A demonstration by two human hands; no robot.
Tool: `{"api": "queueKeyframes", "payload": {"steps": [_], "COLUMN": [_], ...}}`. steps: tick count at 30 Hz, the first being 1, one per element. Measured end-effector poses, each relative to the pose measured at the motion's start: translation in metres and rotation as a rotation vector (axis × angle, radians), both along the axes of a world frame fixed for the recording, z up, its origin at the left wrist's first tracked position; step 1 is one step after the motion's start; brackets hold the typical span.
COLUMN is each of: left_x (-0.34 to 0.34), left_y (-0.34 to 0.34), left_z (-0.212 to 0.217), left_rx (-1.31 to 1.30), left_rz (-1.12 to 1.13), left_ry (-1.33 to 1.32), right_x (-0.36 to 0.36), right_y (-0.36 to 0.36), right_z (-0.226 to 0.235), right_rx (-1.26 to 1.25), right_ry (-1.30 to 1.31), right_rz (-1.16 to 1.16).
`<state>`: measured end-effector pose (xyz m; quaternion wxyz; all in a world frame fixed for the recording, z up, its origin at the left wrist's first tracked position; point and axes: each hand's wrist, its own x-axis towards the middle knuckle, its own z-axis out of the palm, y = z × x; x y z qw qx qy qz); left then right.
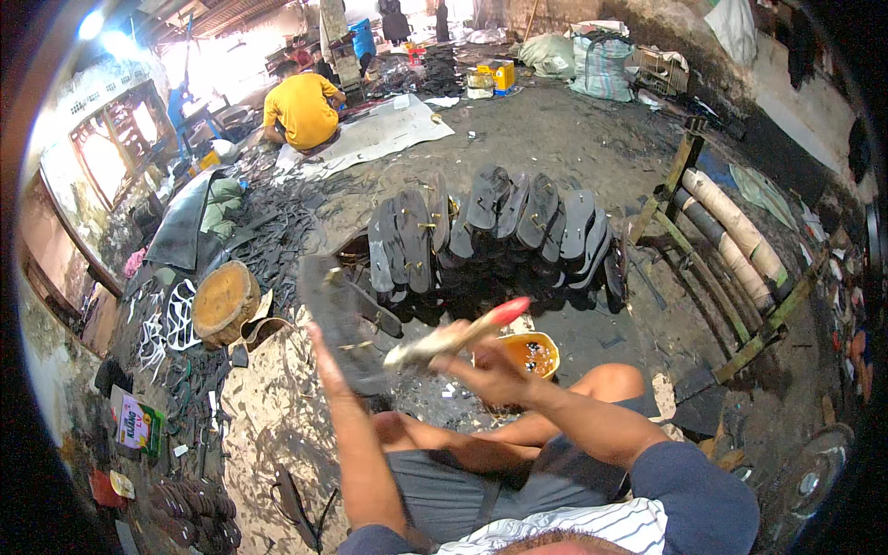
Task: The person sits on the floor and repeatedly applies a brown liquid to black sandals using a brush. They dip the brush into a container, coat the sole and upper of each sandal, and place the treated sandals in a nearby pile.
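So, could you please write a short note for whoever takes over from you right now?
Left hand: holds a dark sandal sole up, blurred.
Right hand: grips a red-handled tool, tip toward the sole.
Orange bowl sits just behind the hands.
Done: a row of strapped sandals stands beyond.
Left: the sole in hand; loose straps lie at left.

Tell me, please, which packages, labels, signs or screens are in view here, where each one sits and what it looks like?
Printed packet: on the floor at lower left, flat rectangle, pink, yellow and green.
Yellow box: far across the floor at top centre, boxy, yellow with a blue patch.
Woven sack: top right of centre by the wall, bulging, pale checked weave.
No signs or screens show.
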<state>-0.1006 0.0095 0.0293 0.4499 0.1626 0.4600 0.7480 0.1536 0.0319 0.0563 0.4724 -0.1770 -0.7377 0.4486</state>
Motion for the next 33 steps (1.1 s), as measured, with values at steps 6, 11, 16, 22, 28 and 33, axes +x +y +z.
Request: {"api": "queueKeyframes", "payload": {"steps": [6,11,16,22,28,33], "left_x": [-0.17,-0.152,-0.14,-0.135,-0.026,0.05], "left_y": [-0.078,-0.135,-0.203,-0.179,0.048,0.23], "left_z": [-0.117,-0.207,-0.183,-0.119,0.003,-0.002], "left_rx": [0.021,0.008,-0.173,-0.32,-0.044,0.161], "left_rz": [0.057,0.325,0.323,0.028,-0.294,-0.397], "left_ry": [0.1,-0.59,-0.579,0.077,0.393,0.386], "right_x": [0.055,0.093,0.108,0.157,0.172,0.174], "right_y": [0.054,0.06,0.081,0.1,0.101,0.09], "right_z": [-0.008,-0.053,-0.066,-0.07,-0.109,-0.097], "right_rx": [-0.439,-0.499,-0.311,-0.389,-0.491,-0.381], "right_ry": [0.228,0.116,0.112,0.264,0.327,0.184], "right_rz": [-0.264,-0.405,-0.496,-0.679,-0.798,-0.898]}}
